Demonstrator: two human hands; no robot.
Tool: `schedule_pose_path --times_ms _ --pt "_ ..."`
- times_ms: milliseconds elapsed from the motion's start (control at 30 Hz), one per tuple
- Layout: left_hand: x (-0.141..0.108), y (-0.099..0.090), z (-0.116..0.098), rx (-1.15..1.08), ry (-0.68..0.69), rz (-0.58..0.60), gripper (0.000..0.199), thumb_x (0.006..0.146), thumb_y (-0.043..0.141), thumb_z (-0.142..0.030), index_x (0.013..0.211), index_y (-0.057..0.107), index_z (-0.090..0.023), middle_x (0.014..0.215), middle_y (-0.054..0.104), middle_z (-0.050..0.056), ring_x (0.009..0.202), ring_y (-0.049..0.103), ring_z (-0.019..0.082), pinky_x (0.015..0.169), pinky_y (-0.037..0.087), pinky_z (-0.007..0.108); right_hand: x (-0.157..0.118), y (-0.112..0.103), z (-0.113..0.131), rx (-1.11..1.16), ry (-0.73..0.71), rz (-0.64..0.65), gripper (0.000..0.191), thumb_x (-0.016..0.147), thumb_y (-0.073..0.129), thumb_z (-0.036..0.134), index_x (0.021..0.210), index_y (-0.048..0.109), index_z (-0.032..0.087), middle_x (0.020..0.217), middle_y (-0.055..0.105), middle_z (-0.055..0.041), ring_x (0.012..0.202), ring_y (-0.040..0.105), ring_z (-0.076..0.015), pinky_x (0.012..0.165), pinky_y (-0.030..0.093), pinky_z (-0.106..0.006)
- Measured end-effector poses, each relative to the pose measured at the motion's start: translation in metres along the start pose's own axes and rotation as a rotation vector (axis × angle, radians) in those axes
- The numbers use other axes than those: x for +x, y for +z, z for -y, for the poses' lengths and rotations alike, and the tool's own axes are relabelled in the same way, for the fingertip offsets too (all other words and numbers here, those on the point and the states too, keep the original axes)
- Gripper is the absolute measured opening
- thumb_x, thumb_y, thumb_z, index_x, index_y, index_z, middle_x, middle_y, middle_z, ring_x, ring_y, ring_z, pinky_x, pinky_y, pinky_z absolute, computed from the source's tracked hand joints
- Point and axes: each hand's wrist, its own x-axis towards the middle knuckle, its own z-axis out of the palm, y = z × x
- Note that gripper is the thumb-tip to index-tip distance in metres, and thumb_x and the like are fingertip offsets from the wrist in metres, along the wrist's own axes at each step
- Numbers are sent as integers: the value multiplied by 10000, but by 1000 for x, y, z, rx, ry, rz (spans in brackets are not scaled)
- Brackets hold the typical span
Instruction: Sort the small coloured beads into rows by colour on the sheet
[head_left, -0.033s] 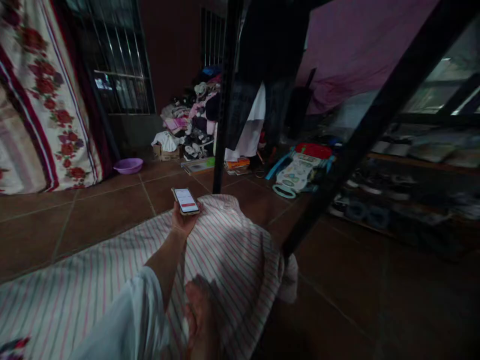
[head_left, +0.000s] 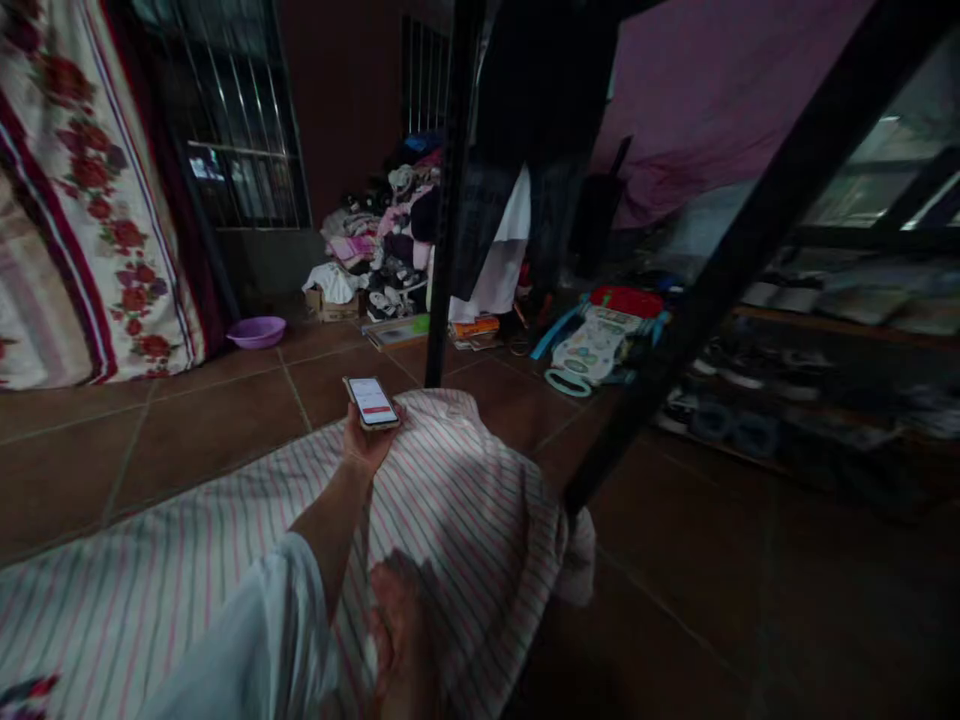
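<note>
A phone [head_left: 373,402] with a lit, mostly white screen and a red bar rests in my left hand [head_left: 366,440]. Its fingers wrap the phone's edges from beneath, above the far part of a striped cloth [head_left: 457,480]. Closer to me, my right hand [head_left: 397,620] is loosely curled over the same cloth, apart from the phone. Nothing shows in that hand, though shadow blurs its fingers. A pale loose sleeve [head_left: 262,620] covers my left upper arm.
Dark posts [head_left: 442,220] rise at the cloth's edge, one slanting on the right [head_left: 675,330]. Beyond lie a purple basin [head_left: 257,332], a heap of clothes [head_left: 397,225], a child's walker-like toy [head_left: 596,345] and a shoe rack [head_left: 780,370]. Floral fabric [head_left: 90,200] hangs at left.
</note>
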Motion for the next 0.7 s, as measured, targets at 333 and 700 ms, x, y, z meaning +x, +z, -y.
schedule_pose_path --times_ms 333,700 --pt "-2 7 1 -25 4 -13 452 892 473 -530 1185 639 -229 1064 714 100 1047 636 287 921 505 530 -4 0 5 -24 -19 42 408 782 601 555 1038 683 248 1032 725 -30 1053 656 -223 845 521 -312" --pt "0 7 0 -38 -92 8 476 730 627 -580 1179 637 -424 1090 719 25 1244 532 301 1055 400 604 -14 3 5 -162 -111 5 303 769 554 446 1013 709 356 828 749 -5 923 703 -272 620 548 -342"
